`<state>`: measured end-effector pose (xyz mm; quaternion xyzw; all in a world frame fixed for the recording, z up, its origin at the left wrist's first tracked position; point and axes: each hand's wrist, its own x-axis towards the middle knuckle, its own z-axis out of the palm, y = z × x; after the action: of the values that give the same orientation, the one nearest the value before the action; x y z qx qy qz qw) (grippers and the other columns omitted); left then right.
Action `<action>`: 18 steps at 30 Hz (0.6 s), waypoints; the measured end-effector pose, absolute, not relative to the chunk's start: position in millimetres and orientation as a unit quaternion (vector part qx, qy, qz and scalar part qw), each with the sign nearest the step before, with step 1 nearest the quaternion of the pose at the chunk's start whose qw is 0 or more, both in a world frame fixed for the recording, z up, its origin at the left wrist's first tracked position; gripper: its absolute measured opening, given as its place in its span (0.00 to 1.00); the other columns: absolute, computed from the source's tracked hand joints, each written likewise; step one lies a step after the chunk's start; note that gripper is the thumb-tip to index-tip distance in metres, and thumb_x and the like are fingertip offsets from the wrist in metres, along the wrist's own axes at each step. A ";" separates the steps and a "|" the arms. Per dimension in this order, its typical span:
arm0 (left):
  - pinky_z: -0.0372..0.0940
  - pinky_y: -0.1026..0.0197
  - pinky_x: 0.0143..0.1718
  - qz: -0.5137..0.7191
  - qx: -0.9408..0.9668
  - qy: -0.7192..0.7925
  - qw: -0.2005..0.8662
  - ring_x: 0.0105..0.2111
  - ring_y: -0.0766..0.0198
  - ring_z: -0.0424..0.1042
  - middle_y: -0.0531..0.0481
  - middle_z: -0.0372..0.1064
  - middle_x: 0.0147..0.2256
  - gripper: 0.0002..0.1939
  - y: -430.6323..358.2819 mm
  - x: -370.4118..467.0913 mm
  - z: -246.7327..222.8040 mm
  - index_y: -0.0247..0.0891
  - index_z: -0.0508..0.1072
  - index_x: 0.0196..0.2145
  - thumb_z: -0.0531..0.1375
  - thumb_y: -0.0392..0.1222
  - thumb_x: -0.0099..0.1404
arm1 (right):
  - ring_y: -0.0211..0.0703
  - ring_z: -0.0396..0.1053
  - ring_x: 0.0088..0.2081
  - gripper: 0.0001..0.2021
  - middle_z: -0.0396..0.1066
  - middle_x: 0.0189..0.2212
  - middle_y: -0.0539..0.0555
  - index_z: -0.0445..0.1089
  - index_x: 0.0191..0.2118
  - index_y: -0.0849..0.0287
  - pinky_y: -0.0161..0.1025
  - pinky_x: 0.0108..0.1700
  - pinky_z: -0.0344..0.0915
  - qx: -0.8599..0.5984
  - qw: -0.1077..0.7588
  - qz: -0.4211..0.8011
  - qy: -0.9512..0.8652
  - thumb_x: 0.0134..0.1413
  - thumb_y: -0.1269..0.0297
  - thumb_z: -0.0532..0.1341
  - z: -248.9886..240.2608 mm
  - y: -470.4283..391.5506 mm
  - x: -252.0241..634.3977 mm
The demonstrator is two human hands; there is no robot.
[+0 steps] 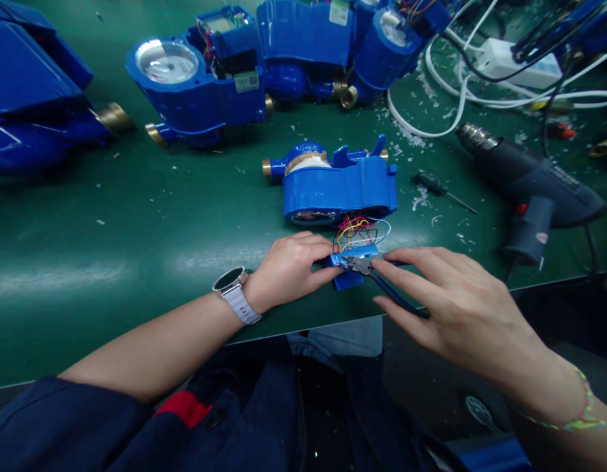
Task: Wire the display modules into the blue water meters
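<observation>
My left hand [296, 269], with a watch at its wrist, pinches the left end of a small blue plastic part [350, 282] near the table's front edge. My right hand [446, 295] holds dark-handled pliers [399, 293]. The jaws of the pliers lie on the blue part, close to my left fingertips; what is between them is too small to tell. Red, yellow, black and white wires [357, 228] run from this part to a blue water meter [340, 187], which lies on its side just behind, its brass pipe ends showing.
More blue water meters [200, 98] stand along the back and far left. A heat gun [539, 183] and a small screwdriver [444, 191] lie at right. Behind them are a white power strip [522, 63], looped cables and scattered white scraps on the green table [185, 210].
</observation>
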<state>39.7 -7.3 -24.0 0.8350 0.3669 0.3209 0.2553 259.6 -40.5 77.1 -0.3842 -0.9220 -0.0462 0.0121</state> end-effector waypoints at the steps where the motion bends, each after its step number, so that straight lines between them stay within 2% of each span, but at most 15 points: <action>1: 0.71 0.56 0.42 0.321 0.835 0.367 0.254 0.39 0.59 0.76 0.46 0.78 0.39 0.10 -7.3 39.8 -23.9 0.34 0.77 0.41 0.61 0.43 0.65 | 0.53 0.69 0.42 0.15 0.71 0.45 0.60 0.71 0.50 0.63 0.45 0.40 0.64 -0.386 0.005 -0.050 -0.921 0.60 0.62 0.59 78.7 -40.7 258.2; 5: 0.71 0.56 0.44 0.329 0.835 0.360 0.254 0.41 0.59 0.76 0.46 0.78 0.40 0.10 -7.1 40.5 -24.3 0.34 0.77 0.41 0.61 0.42 0.65 | 0.53 0.69 0.41 0.15 0.72 0.43 0.60 0.71 0.50 0.63 0.44 0.38 0.62 -0.377 -0.022 -0.082 -0.922 0.60 0.62 0.59 84.9 -41.1 250.8; 9: 0.71 0.56 0.45 0.341 0.835 0.354 0.248 0.42 0.60 0.76 0.46 0.78 0.41 0.09 -6.9 41.1 -24.5 0.34 0.77 0.40 0.61 0.41 0.65 | 0.50 0.69 0.36 0.13 0.73 0.39 0.58 0.73 0.48 0.62 0.43 0.34 0.59 -0.373 -0.041 -0.122 -0.919 0.60 0.65 0.59 90.3 -44.2 242.9; 13: 0.71 0.56 0.46 0.340 0.836 0.355 0.243 0.42 0.59 0.76 0.45 0.78 0.41 0.09 -7.4 41.0 -24.2 0.34 0.77 0.40 0.61 0.42 0.65 | 0.46 0.69 0.32 0.13 0.75 0.37 0.55 0.74 0.47 0.62 0.42 0.32 0.58 -0.379 -0.041 -0.142 -0.913 0.61 0.65 0.58 91.4 -50.0 236.2; 18: 0.71 0.55 0.47 0.340 0.837 0.356 0.240 0.43 0.59 0.76 0.46 0.78 0.42 0.10 -7.9 40.4 -24.6 0.35 0.77 0.41 0.61 0.43 0.65 | 0.44 0.71 0.31 0.12 0.75 0.36 0.54 0.74 0.45 0.63 0.41 0.30 0.60 -0.387 -0.011 -0.137 -0.912 0.61 0.66 0.58 84.5 -52.0 237.6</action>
<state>40.4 -7.9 -24.6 0.8367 0.3561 0.3399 0.2400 237.6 -52.0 84.5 -0.3875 -0.9116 -0.1370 -0.0112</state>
